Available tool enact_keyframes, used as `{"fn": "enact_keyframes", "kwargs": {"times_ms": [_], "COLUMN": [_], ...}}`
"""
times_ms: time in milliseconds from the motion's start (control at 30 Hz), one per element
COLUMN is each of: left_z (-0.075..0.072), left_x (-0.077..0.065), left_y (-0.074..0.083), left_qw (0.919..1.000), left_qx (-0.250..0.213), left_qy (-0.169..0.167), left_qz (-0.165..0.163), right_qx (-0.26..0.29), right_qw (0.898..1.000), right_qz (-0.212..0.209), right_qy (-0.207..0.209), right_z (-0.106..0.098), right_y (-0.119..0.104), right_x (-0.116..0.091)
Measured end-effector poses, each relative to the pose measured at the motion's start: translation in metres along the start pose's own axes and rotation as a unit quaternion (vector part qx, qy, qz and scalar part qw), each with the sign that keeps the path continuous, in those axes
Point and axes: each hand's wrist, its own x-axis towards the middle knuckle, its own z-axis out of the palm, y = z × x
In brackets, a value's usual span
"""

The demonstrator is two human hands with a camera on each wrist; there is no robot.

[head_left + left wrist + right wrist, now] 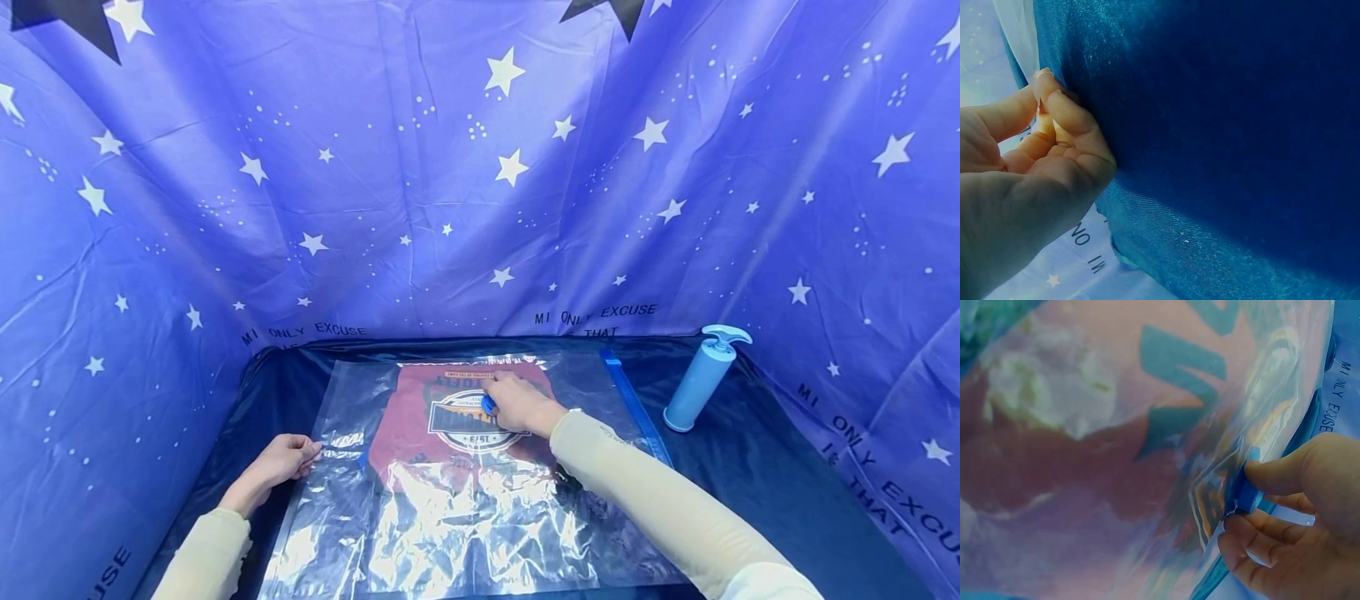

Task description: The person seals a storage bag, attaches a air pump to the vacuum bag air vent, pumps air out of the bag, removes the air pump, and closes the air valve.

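A clear plastic vacuum storage bag (330,533) lies flat, with a folded dark-red printed garment (405,417) inside it. My left hand (281,461) pinches the bag's left edge between thumb and fingertips; the left wrist view shows the thin film edge (1020,25) running into the pinch. Over the garment's print, my right hand (525,404) pinches a round blue valve cap (1247,492) on the bag. In the right wrist view the thumb and fingers grip the cap, and the film around it is pulled up. Whether the cap is fastened I cannot tell.
A light-blue hand pump (701,385) stands tilted at the right, beyond the bag's blue zip strip (636,404). Dark-blue cloth (780,508) covers the surface. Purple star-patterned curtains (420,167) enclose the back and both sides.
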Motion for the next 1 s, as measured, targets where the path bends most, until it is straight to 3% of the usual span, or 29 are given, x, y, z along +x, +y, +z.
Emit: {"fn": "enact_keyframes", "kwargs": {"times_ms": [1000], "left_z": [-0.0010], "left_x": [0.0006], "left_y": [-0.0012], "left_qw": [0.9999], "left_qx": [0.014], "left_qy": [0.001], "left_qz": [-0.002], "right_qx": [0.019], "right_qw": [1.000], "right_qz": [0.005], "right_qy": [-0.006], "right_z": [-0.0032], "right_y": [0.0023], "right_x": [-0.0035]}}
